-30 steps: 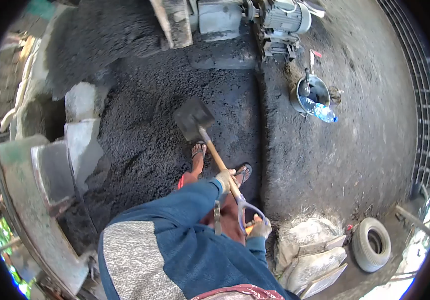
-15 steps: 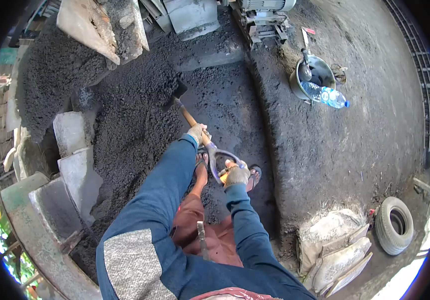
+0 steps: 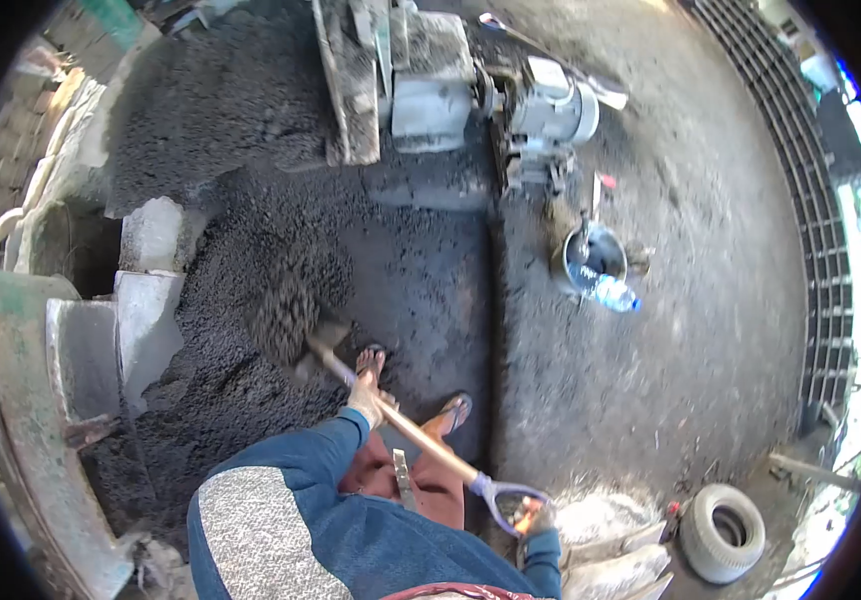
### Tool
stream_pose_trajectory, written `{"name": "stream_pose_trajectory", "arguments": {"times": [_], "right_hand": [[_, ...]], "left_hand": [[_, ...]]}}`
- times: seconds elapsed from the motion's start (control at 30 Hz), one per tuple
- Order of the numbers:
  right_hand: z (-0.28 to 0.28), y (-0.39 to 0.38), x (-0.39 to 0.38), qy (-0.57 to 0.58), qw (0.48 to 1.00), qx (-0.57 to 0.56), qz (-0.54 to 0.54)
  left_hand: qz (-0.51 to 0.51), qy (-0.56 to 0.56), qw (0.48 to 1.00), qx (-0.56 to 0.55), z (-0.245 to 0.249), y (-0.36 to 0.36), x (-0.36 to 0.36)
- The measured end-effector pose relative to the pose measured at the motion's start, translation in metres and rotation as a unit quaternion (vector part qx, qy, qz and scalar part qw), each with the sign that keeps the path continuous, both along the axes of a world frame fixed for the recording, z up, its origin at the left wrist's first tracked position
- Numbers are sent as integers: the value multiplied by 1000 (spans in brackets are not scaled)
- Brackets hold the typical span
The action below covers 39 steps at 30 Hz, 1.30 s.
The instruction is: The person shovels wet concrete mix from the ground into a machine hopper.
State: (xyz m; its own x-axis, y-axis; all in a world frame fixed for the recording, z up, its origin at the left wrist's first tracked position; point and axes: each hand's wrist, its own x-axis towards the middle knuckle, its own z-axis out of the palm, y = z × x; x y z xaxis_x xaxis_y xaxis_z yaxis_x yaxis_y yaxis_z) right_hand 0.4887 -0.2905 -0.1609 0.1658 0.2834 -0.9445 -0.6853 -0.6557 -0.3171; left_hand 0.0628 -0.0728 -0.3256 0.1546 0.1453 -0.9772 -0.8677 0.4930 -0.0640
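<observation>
A shovel (image 3: 429,441) with a wooden shaft and a purple D-shaped grip lies slantwise across the view. My left hand (image 3: 367,394), in a knit glove, is wrapped round the lower shaft. At the lower right, my right hand (image 3: 535,517) is closed on the D-grip, close to my body. A heap of dark, damp, gritty material (image 3: 289,312) sits on the blade, slightly blurred, and hides most of it. Below and around it spreads the loose dark pile (image 3: 221,345). My sandalled feet (image 3: 371,362) stand just right of the blade.
A motor (image 3: 551,108) stands on a frame at the top. A metal bucket (image 3: 596,255) with a plastic bottle (image 3: 615,293) is on the raised floor at right. A tyre (image 3: 722,533) and stacked sacks (image 3: 611,560) lie lower right. Concrete slabs (image 3: 151,330) edge the pile at left.
The shovel has come back toward my body, its blade now carrying a heaped load. My right hand has pulled the grip down and right. The camera view has shifted.
</observation>
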Motion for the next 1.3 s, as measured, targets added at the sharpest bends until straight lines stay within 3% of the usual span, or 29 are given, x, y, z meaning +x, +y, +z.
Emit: {"name": "stream_pose_trajectory", "arguments": {"times": [0.07,0.13,0.2,0.23,0.3,0.37,0.43,0.47,0.5,0.53,0.57,0.63,0.67,0.7,0.73,0.8,0.9,1.0,1.07,1.13,1.3], "right_hand": [[0,-18,20,-47,997,-41,36],[36,-7,24,-107,987,-38,112],[44,-6,41,-104,987,-62,102],[16,-22,69,-98,987,-60,114],[-24,-20,90,-50,993,-77,70],[-5,6,68,-48,994,-70,70],[-25,34,45,12,998,37,57],[-75,43,46,-26,989,80,120],[-41,80,-4,-47,987,57,140],[-69,92,-13,5,990,60,126],[-32,117,-47,-13,991,6,131],[-69,130,-43,-43,990,26,134],[-103,125,-36,-77,988,52,122],[-81,126,-44,-153,971,81,168],[-19,138,-64,-231,946,104,205],[37,146,-87,-327,913,95,224],[11,148,-83,-540,775,162,285],[60,171,-112,-573,750,121,308],[32,184,-112,-538,779,129,296],[81,194,-135,-603,720,105,327],[120,207,-138,-524,754,101,382]], "left_hand": [[-28,24,998,-44,-52,-52,7],[-45,67,993,-82,-17,-61,20],[-38,71,993,-88,-12,-73,24],[0,26,993,-116,29,-60,23],[30,13,998,-60,91,-31,16],[53,23,996,61,150,-2,2],[48,50,975,211,212,45,-21],[34,61,962,263,237,66,-36],[31,97,951,290,247,92,-54],[26,129,940,315,246,106,-66],[32,133,944,299,234,106,-75],[38,138,949,280,217,118,-95],[36,137,965,221,232,109,-97],[52,119,971,200,204,96,-105],[58,84,970,222,186,79,-114],[67,103,983,134,186,61,-119],[60,79,986,133,160,38,-136],[52,72,986,139,162,49,-143],[60,60,983,161,176,53,-148],[59,21,977,204,186,66,-153],[84,36,909,406,270,77,-137]]}}
